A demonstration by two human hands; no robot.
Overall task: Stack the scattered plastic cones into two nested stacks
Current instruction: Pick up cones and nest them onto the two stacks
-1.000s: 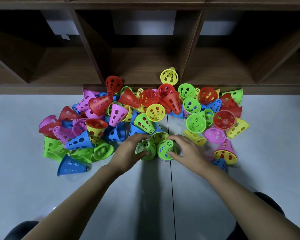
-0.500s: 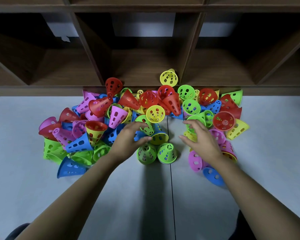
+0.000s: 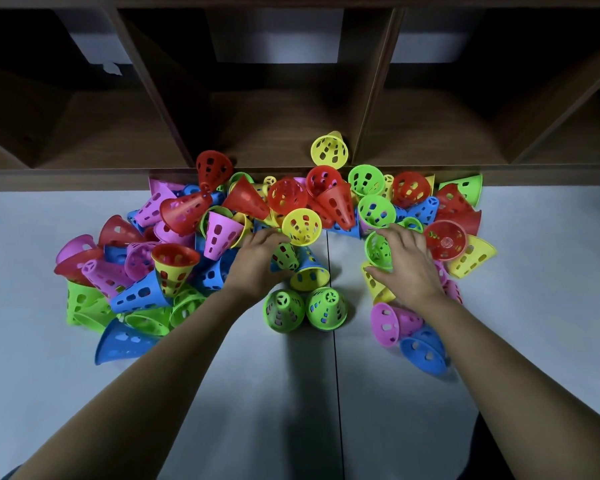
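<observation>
Right in the middle of the pale floor [image 3: 291,403], just in front of the heap, two green cones stand mouths down, side by side and touching: the left standing cone [image 3: 284,311] and the right standing cone [image 3: 326,308]. Just behind them the left hand [image 3: 258,263] curls fingers and thumb round a tilted green cone [image 3: 286,255], which leans beside a blue-and-yellow nested pair [image 3: 309,271]. Across the floor seam, the right hand [image 3: 407,268] grasps a second green cone [image 3: 377,250] lying on its side, fingers over the rim and thumb below. Behind both hands the pile of cones [image 3: 187,216], red, pink, blue, yellow and green, spreads back to the foot of the wooden shelf unit [image 3: 66,178]. One yellow shelf cone [image 3: 329,148] lies in a compartment. Near the right forearm a pink cone [image 3: 385,323] and a blue cone [image 3: 423,355] lie tipped over.
</observation>
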